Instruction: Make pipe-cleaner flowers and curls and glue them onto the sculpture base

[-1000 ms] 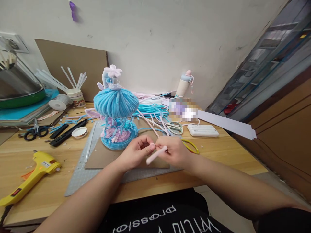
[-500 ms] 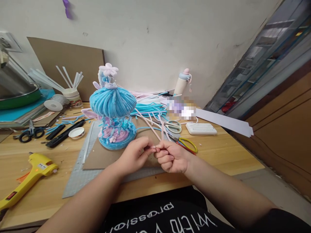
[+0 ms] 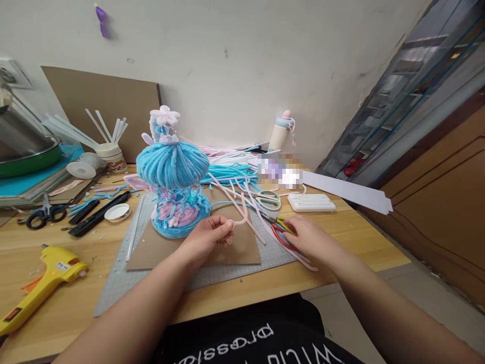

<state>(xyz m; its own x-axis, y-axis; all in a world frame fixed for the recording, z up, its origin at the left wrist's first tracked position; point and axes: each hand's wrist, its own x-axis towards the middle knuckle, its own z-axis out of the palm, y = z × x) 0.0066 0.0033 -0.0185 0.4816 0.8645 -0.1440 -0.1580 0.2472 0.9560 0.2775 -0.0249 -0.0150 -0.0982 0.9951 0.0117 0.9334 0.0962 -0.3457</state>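
Observation:
Between the thumb and fingers of my left hand [image 3: 212, 235] is one end of a pale pink pipe cleaner [image 3: 243, 215], which curves upward at its free end. To the right, my right hand [image 3: 308, 235] has its fingers around the handles of red-and-yellow pliers [image 3: 279, 235] lying on the mat; the fingertips are partly hidden. Loose pink pipe cleaners [image 3: 259, 236] lie between the hands. Just behind my left hand stands a fuzzy blue carousel-like model [image 3: 172, 164] with a domed top, pink flowers and a round base.
A cardboard sheet [image 3: 151, 253] lies on a grey cutting mat [image 3: 113, 288]. Green-handled scissors [image 3: 270, 200] and a white power strip [image 3: 311, 202] are at right. A yellow glue gun [image 3: 56, 268], black scissors [image 3: 45, 212] and a box cutter [image 3: 100, 215] lie left. Blue pipe cleaners [image 3: 231, 174] are piled behind.
My hands were together at the pink pipe cleaner; now they are apart. My right hand has let go and moved right onto the pliers, while my left keeps its pinch.

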